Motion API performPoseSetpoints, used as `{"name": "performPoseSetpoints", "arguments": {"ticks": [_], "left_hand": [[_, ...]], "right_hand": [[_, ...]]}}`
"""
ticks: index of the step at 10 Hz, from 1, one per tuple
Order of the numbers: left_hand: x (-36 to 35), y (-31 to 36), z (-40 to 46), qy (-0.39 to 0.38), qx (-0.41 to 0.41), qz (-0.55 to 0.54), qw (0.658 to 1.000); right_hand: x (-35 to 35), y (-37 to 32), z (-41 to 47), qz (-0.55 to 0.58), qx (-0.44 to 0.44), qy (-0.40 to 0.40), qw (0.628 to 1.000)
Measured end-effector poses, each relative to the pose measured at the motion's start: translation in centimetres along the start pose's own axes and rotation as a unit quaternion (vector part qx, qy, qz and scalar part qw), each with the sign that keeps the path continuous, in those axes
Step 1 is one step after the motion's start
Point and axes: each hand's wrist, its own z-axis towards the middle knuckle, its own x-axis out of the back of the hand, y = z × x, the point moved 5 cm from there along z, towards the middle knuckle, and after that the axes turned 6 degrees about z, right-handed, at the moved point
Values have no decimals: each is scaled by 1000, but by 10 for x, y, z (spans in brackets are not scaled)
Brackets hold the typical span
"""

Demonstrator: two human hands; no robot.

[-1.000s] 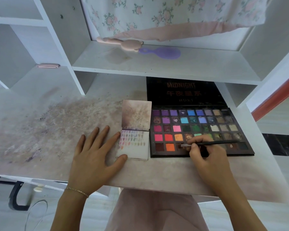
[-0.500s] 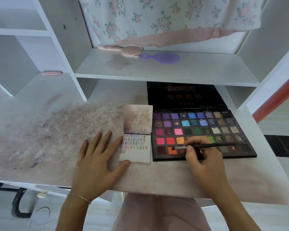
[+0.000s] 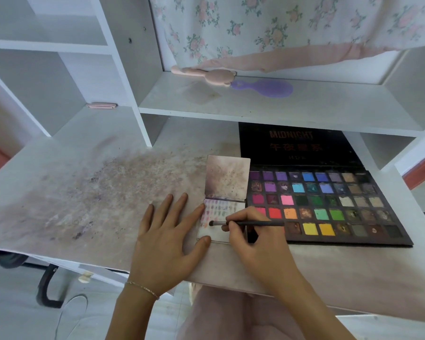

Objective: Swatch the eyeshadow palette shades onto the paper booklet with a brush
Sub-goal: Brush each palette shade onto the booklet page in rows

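Head view looks down on the stained counter point(image 3: 88, 192) that fills the lower frame, a white shelf point(image 3: 268, 106) above it at twelve o'clock carrying a purple hairbrush point(image 3: 265, 87). At three o'clock from centre lies the open eyeshadow palette point(image 3: 329, 204), its black lid flat behind it. Just beside its nine o'clock edge sits the paper booklet point(image 3: 227, 182), opened, with rows of colour swatches on the lower page. Left hand point(image 3: 168, 239) lies flat with fingers spread wide, thumb on the booklet's lower corner. Right hand point(image 3: 253, 238) pinches the brush point(image 3: 245, 223), which lies level, its tip over the lower page.
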Motion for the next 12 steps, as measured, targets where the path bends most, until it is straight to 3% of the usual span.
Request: {"name": "performPoseSetpoints", "arguments": {"ticks": [12], "left_hand": [[-1,-1,1,3,2,11,1000]], "right_hand": [[-2,5,1,-51,-30,-20,998]]}}
